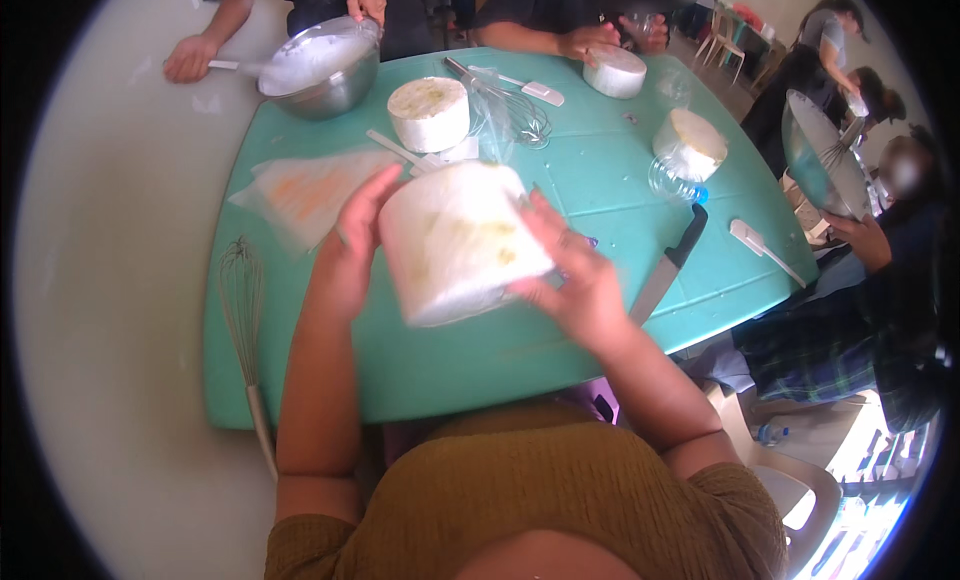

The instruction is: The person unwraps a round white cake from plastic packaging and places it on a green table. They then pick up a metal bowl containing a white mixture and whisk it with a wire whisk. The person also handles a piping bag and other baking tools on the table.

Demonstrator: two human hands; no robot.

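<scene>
Between my two hands I hold a white foam-like cylinder (465, 242), tilted above the green table (420, 389), with yellowish stains on its side. My left hand (367, 212) presses against its left side. On the right, my right hand (574, 272) grips its edge with thumb and fingers spread. Beyond it lies a white-handled spatula (394, 146), partly hidden by the cylinder. A clear plastic piping bag (307, 194) with orange smears lies near my left hand. To the right of my right hand is a kitchen knife (671, 261) with a black handle.
A whisk (244, 317) lies at the left edge. Similar cylinders (429, 115) (615, 71) (690, 143) stand farther off. A plastic bottle (679, 179) and a spatula (765, 250) lie right. Across, a person tilts a steel bowl (322, 74) of white cream; another bowl (825, 160) is held at right.
</scene>
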